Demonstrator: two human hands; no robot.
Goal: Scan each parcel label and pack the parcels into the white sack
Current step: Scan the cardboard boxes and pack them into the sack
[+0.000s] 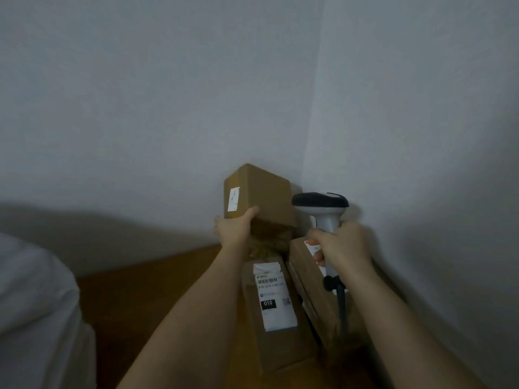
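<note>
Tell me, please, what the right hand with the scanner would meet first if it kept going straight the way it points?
Probably the wall corner. The right hand grips the scanner upright, head aimed forward and left, just right of the box held up by the left hand. Depth is unclear, so the scanner's head might clip that box first.

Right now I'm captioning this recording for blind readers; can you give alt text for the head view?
The left hand lifts a small cardboard parcel while the right hand holds a grey barcode scanner beside it. Below, two more labelled parcels lie on a wooden floor in a wall corner, a white sack at left.
</note>
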